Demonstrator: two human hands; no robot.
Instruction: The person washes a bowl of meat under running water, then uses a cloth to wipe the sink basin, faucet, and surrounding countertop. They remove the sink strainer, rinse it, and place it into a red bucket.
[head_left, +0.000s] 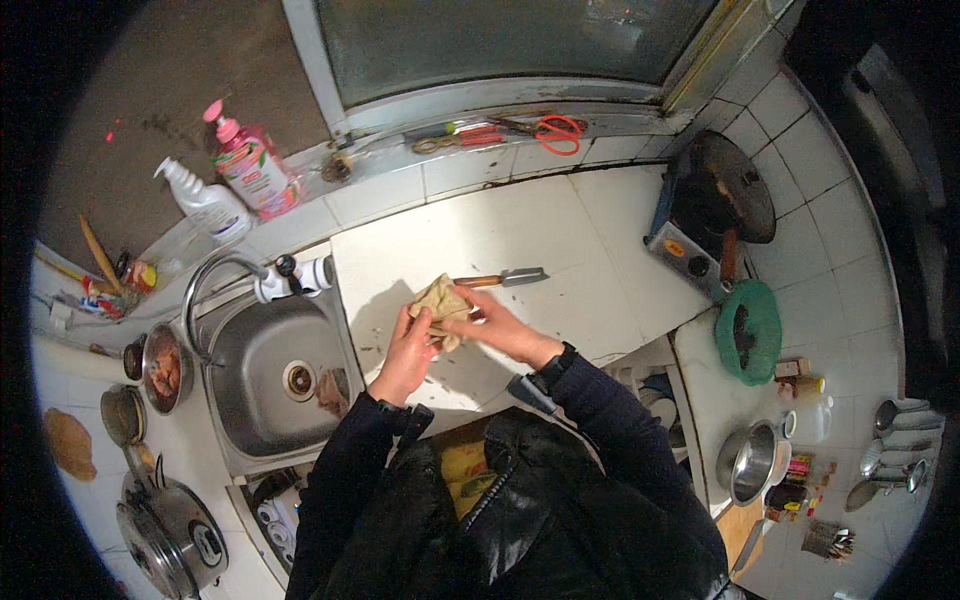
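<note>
A crumpled pale yellow cloth (444, 300) is held between my two hands above the white countertop. My left hand (409, 352) grips its lower left part, fingers curled against it. From the right, my right hand (501, 327) pinches the cloth's edge with thumb and fingers. Just behind the cloth, a wooden-handled tool with a flat metal end (523, 277) lies on the countertop (480, 225); the near end of its handle is hidden by the cloth. Small dark scraps lie scattered about the counter under and beside my hands.
At left is a steel sink (262, 375) with a curved faucet (196, 300). Pump bottles (255, 172) and red-handled scissors (559, 135) stand or lie on the window ledge. To the right are a stove (686, 255), a green plastic basket (765, 330) and a steel bowl (750, 463).
</note>
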